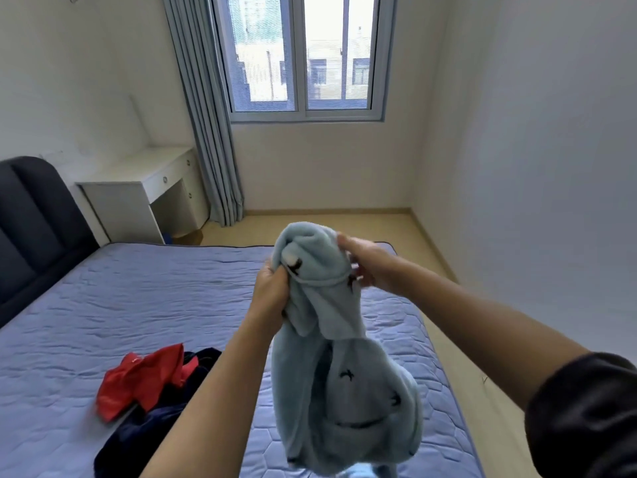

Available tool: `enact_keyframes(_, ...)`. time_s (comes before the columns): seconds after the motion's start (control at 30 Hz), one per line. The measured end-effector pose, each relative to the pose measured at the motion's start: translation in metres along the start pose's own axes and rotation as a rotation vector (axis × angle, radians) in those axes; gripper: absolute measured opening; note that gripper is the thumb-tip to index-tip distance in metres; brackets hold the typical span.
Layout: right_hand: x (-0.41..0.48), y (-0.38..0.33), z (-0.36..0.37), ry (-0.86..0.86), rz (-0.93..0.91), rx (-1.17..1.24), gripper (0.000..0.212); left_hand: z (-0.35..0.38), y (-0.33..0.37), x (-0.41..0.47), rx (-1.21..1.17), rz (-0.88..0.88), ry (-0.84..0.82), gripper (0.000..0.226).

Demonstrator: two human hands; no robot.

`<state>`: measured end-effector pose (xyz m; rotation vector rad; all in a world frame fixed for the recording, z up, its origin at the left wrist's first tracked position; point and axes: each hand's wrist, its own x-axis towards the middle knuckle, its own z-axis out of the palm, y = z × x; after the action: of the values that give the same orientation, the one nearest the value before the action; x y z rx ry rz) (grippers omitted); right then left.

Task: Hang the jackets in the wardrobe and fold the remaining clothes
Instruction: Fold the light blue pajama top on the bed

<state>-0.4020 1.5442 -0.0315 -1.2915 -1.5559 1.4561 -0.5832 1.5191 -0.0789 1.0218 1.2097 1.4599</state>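
Head view: left hand (272, 290) and right hand (368, 264) grip a pale-blue fleece garment (344, 391); its white patch (290, 259), perhaps a label, is unreadable.

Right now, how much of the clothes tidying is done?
Nothing looks finished yet: no folded pile or hung jacket is in view. In hand: the left hand and right hand grip the light blue fleece garment above the bed. Left to do: the red garment and the dark navy garment lie crumpled on the bed, unfolded.
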Motion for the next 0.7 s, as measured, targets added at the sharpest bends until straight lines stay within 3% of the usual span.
enact_keyframes(0.1,0.005,0.052,-0.008,-0.1,0.146,-0.123,0.016,0.003,0.012,0.007,-0.079,-0.026,-0.005,0.019)
enact_keyframes(0.2,0.007,0.108,0.001,-0.323,0.162,-0.47,0.048,0.005,0.023,0.01,-0.143,-0.069,-0.03,0.023)
enact_keyframes(0.23,0.008,0.124,0.012,-0.375,0.15,-0.544,0.046,0.004,0.027,0.01,-0.143,-0.068,-0.036,0.023)
enact_keyframes(0.3,0.013,0.146,0.032,-0.3,0.112,-0.573,0.027,-0.003,0.034,0.012,-0.128,-0.049,-0.017,0.023)
enact_keyframes(0.4,0.027,0.154,0.038,-0.055,0.067,-0.392,0.013,-0.039,0.037,0.018,-0.075,0.017,0.139,0.021)
enact_keyframes(0.5,0.036,0.138,0.022,0.173,0.03,-0.252,0.006,-0.11,0.025,0.019,0.25,0.095,0.377,0.017)
enact_keyframes(0.57,0.039,0.111,0.019,0.214,-0.012,-0.17,0.006,-0.151,0.011,0.014,0.559,0.013,0.483,0.014)
enact_keyframes(0.63,0.044,0.079,0.024,0.217,-0.099,-0.188,0.006,-0.17,-0.004,0.01,0.785,-0.13,0.45,0.02)
enact_keyframes(0.7,0.048,0.044,0.033,0.197,-0.218,-0.255,0.009,-0.168,-0.013,0.004,0.846,-0.209,0.281,0.04)
